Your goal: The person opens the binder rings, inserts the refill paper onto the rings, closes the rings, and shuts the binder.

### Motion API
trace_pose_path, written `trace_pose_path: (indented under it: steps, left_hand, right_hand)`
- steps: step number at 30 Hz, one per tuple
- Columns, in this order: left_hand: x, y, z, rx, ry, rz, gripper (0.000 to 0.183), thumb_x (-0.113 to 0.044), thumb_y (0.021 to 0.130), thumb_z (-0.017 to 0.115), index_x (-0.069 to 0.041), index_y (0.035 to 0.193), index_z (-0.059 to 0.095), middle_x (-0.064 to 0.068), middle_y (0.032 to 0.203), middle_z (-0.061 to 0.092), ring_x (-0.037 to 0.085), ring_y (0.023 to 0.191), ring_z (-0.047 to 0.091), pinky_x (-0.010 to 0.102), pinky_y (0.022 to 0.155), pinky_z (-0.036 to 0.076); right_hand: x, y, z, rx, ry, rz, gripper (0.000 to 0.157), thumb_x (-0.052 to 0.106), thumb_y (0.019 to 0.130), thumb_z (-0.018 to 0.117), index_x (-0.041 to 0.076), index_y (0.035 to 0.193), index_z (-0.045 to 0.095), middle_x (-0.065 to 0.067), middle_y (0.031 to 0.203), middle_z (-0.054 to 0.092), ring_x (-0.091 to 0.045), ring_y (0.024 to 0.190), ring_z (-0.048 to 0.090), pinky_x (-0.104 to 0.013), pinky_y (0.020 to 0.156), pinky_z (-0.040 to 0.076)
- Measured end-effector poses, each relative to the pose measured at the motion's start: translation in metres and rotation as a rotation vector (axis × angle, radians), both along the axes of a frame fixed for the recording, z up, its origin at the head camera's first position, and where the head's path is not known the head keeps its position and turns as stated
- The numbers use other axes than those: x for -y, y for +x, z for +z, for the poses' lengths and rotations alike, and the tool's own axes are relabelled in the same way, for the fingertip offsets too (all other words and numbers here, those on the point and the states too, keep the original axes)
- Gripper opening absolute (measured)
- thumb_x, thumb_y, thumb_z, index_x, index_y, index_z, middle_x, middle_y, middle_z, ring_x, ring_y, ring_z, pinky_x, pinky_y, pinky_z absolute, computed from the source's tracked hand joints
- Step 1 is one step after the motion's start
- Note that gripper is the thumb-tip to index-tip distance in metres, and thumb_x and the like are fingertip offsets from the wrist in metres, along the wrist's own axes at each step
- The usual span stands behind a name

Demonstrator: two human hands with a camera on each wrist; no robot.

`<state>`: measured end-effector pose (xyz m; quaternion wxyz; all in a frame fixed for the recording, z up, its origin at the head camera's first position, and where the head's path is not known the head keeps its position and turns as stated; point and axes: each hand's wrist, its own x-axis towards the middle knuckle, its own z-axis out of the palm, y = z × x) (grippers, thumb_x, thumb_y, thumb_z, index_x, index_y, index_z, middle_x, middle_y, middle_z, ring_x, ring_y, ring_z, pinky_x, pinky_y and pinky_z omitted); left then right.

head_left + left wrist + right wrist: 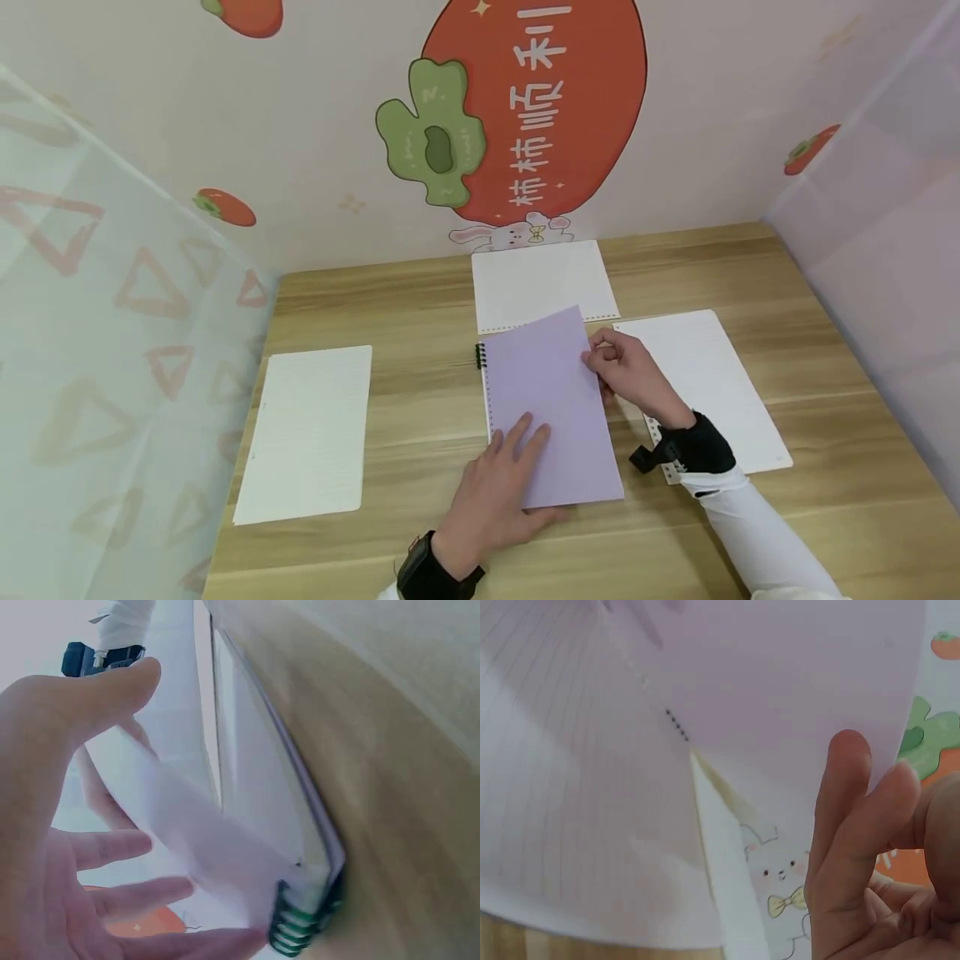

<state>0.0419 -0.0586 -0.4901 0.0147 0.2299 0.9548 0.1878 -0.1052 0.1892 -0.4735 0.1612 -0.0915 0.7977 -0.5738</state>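
Observation:
A purple notebook cover [543, 392] lies over lined pages in the middle of the table, tilted up at its right side. A short piece of dark green ring binding [482, 357] shows at its upper left edge, with a row of punched holes below it. My left hand [501, 492] rests on the lower left of the cover, fingers spread and fairly straight. My right hand [633, 375] pinches the cover's upper right edge. In the right wrist view, lined paper [562, 765] shows below the cover. The left wrist view shows the green rings [291, 930] at the notebook's corner.
Loose white lined sheets [307, 433] lie at the left. A punched white sheet [543, 283] is at the back against the wall. More punched paper [712, 383] lies at the right, partly under my right forearm. Printed fabric walls [330, 125] enclose the wooden table [420, 317].

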Motion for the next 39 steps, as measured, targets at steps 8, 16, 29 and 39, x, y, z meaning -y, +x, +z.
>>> trace_pose_path:
  steps: [8,16,29,39]
  left_hand:
    - [0.005,0.008,0.003,-0.089,0.137,-0.012,0.083,-0.031,0.076,0.076,-0.009,0.151,0.050,0.014,0.153,0.053,0.028,0.109,0.072,0.037,0.076,0.061]
    - [0.021,0.023,-0.003,-0.102,0.299,0.080,0.092,-0.018,0.071,0.074,-0.012,0.157,0.043,0.003,0.159,0.044,0.021,0.118,0.067,0.035,0.085,0.060]
    - [0.053,0.035,0.019,0.209,0.827,0.117,0.097,-0.005,0.091,0.067,-0.015,0.168,0.009,0.007,0.163,0.037,0.036,0.135,0.053,0.043,0.099,0.053]
    - [0.091,0.040,0.040,0.412,1.176,0.083,0.078,0.006,0.098,0.042,-0.008,0.167,0.008,0.033,0.162,0.020,0.034,0.140,0.046,0.035,0.106,0.048]
  right_hand:
    - [0.011,0.005,0.005,-0.058,-0.085,-0.017,0.041,0.035,0.109,0.048,-0.004,0.113,0.061,-0.018,0.082,0.065,-0.022,0.063,0.065,-0.043,0.058,0.059]
    - [0.012,0.015,-0.026,-0.445,0.416,0.319,0.047,0.026,0.099,0.068,0.004,0.140,0.064,-0.017,0.153,0.053,-0.036,0.144,0.046,-0.052,0.110,0.044]
    - [0.012,0.021,-0.032,-0.368,0.598,0.492,0.085,0.036,0.079,0.087,0.008,0.152,0.054,-0.013,0.172,0.023,-0.040,0.158,0.014,-0.053,0.117,0.036]
    - [0.012,0.019,-0.032,-0.361,0.615,0.492,0.086,0.038,0.077,0.088,0.008,0.151,0.056,-0.014,0.171,0.024,-0.040,0.158,0.014,-0.053,0.117,0.037]
